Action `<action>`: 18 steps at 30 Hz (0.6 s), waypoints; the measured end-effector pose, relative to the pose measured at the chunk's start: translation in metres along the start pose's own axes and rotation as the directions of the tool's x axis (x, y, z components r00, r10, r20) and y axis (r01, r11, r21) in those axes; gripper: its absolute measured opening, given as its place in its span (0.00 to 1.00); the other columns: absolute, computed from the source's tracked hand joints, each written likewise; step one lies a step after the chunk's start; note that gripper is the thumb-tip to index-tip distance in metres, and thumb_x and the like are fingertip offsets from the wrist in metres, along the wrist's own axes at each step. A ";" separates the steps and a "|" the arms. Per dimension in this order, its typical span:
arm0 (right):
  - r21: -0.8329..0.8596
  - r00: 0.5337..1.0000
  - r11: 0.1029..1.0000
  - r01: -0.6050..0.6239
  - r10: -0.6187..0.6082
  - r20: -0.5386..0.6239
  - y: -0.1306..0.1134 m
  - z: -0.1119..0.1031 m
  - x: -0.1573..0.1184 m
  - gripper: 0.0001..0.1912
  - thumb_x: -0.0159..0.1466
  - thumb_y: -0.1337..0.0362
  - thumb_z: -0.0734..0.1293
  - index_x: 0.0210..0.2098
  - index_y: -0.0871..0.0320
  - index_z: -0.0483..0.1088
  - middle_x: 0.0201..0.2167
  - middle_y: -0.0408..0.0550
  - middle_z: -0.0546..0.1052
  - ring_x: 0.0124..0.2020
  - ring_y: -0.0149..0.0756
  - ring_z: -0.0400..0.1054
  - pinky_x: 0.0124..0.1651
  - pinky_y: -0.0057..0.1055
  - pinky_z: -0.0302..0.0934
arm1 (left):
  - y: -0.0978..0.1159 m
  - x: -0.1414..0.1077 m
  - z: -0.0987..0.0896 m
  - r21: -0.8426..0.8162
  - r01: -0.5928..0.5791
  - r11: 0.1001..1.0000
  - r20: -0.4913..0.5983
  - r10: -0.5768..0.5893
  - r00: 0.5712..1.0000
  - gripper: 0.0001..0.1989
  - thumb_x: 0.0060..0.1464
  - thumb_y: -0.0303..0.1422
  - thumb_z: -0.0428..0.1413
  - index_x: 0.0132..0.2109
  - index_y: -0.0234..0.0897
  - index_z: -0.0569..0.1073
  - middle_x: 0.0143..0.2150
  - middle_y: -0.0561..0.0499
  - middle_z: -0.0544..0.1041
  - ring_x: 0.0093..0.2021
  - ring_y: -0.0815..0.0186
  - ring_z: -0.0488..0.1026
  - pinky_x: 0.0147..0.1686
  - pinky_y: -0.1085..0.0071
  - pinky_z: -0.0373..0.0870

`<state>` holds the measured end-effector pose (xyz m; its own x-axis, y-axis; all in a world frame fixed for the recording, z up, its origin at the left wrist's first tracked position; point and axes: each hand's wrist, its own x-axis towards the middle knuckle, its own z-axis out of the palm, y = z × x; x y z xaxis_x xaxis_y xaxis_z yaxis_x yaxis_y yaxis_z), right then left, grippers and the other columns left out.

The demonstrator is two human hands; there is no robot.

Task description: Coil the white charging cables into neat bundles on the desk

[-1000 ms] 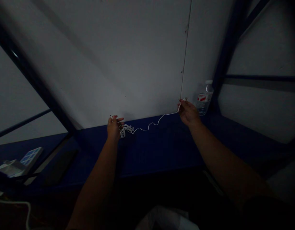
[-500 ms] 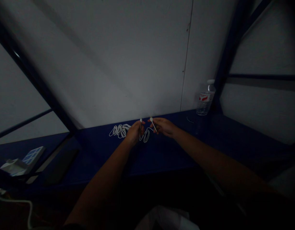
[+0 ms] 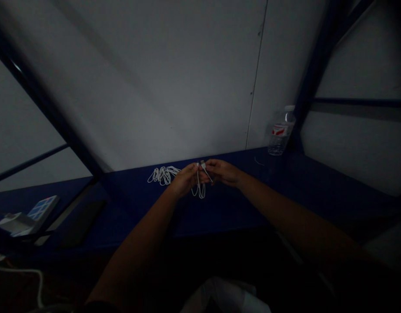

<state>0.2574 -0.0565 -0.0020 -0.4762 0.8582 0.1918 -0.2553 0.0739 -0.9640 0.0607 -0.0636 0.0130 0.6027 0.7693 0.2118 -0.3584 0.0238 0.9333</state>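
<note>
My left hand [image 3: 185, 179] pinches one end of a white cable [image 3: 202, 191], its small plug pointing up. Close against it on the right, my right hand [image 3: 224, 172] holds the cable's other end, a larger plug [image 3: 203, 165] with a metal tip. The two plugs are side by side, and a loop of the cable hangs below the fingers over the blue shelf [image 3: 213, 213]. Several coils of white cable [image 3: 164, 174] lie on the shelf just left of my left hand.
A clear plastic bottle [image 3: 279, 134] with a red and white label stands at the right against the wall. A dark flat object [image 3: 83, 224] and a box with blue squares [image 3: 44, 208] are at the left. Blue metal posts rise on both sides.
My hands have come together, bringing the two plugs side by side. The cable loop now hangs below and between them.
</note>
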 end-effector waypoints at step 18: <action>-0.537 0.972 0.828 0.164 -0.229 -0.056 0.006 0.000 0.009 0.15 0.60 0.51 0.69 0.36 0.57 0.77 0.30 0.47 0.79 0.31 0.35 0.73 0.37 0.32 0.65 | -0.004 0.005 -0.002 0.234 -0.024 0.972 -0.088 0.045 0.995 0.16 0.57 0.44 0.58 0.38 0.34 0.71 0.30 0.49 0.76 0.32 0.66 0.76 0.38 0.68 0.71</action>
<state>0.2519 -0.0479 -0.0056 -0.3566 0.8456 0.3973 0.1621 0.4748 -0.8651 0.0640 -0.0586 0.0093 0.5207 0.8228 0.2277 -0.1959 -0.1444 0.9699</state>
